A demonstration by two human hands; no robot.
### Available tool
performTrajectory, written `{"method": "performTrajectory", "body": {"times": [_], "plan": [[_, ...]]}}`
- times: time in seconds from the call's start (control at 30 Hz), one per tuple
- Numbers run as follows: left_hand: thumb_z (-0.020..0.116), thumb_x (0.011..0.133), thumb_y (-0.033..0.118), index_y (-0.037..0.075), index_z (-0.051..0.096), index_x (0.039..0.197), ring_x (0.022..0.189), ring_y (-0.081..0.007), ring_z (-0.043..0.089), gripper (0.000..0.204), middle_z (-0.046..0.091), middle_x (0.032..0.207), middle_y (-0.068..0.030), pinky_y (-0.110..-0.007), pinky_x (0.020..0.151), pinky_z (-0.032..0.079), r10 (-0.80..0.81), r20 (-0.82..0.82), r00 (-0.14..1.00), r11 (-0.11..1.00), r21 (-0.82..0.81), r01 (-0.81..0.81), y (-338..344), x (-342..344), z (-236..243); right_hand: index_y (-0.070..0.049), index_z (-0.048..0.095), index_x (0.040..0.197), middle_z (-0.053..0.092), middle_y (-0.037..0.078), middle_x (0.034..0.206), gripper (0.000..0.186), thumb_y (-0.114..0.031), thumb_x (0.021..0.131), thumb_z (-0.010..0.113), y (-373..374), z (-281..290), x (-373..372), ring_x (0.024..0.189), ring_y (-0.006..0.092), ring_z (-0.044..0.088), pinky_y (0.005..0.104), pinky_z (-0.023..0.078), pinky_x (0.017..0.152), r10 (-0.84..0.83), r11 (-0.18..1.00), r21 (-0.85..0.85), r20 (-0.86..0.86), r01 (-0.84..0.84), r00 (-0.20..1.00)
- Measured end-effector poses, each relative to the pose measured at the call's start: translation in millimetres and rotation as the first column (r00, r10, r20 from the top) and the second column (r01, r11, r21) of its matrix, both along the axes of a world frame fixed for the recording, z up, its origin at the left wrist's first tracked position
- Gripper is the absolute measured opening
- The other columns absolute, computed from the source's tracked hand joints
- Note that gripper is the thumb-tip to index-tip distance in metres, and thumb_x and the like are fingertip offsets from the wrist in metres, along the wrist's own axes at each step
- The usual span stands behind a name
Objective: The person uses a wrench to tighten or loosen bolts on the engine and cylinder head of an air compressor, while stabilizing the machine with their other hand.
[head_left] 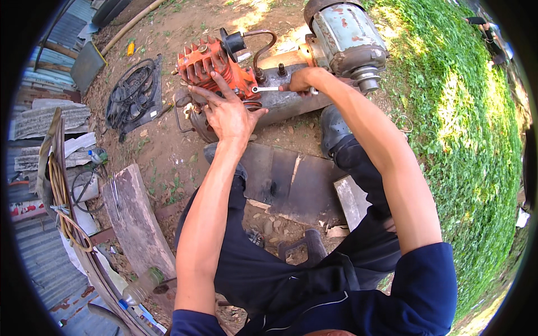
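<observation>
An orange finned compressor pump [204, 64] sits on a worn grey tank [272, 103] in front of me. My left hand [228, 112] rests against the pump's near side with its fingers spread. My right hand [305, 82] is closed around a wrench [268, 89], whose ring end meets the base of the pump, seemingly at a bolt. A black round air filter [232, 43] and a bent metal pipe [268, 38] are at the top of the pump. Right of it, a grey-blue electric motor [347, 36] with a stepped pulley [367, 78] stands on the same tank.
A black guard with a coiled belt or cable [131, 95] lies on the dirt at left. A wooden plank [137, 218] holds slim metal tools. A plastic bottle [143, 285] is below it. Dark boards [291, 176] lie between my legs. Grass [465, 140] covers the right side.
</observation>
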State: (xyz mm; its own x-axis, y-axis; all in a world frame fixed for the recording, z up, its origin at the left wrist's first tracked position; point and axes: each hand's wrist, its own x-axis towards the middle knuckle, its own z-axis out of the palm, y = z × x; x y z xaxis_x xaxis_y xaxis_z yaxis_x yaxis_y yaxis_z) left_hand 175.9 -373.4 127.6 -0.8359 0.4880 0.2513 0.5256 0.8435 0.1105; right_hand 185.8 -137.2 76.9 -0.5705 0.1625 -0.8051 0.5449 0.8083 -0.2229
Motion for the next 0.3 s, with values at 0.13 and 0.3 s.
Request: {"method": "performTrajectory", "body": {"times": [0.13, 0.3], "plan": [[0.09, 0.049, 0.058, 0.0, -0.014, 0.151, 0.111, -0.0613, 0.052, 0.156, -0.001, 0.142, -0.0535, -0.046, 0.089, 0.053, -0.005, -0.044, 0.999, 1.0, -0.004, 0.005, -4, -1, 1, 0.001, 0.065, 0.081, 0.064, 0.013, 0.078, 0.075, -0.066, 0.096, 0.035, -33, -1, 24, 0.073, 0.0265, 0.063, 0.0461, 0.05, 0.078, -0.095, 0.995, -0.013, -0.06, 0.094, 0.994], [0.089, 0.052, 0.06, 0.005, -0.012, 0.152, 0.127, -0.0616, 0.037, 0.153, -0.002, 0.144, -0.0516, -0.046, 0.099, 0.048, 0.007, -0.007, 1.0, 1.0, -0.001, -0.007, -1, -2, -3, -0.001, 0.073, 0.088, 0.07, 0.023, 0.086, 0.076, -0.068, 0.093, 0.038, -31, -23, 42, 0.09, 0.0284, 0.07, 0.0454, 0.051, 0.084, -0.147, 0.987, 0.015, -0.314, 0.16, 0.938]]}}
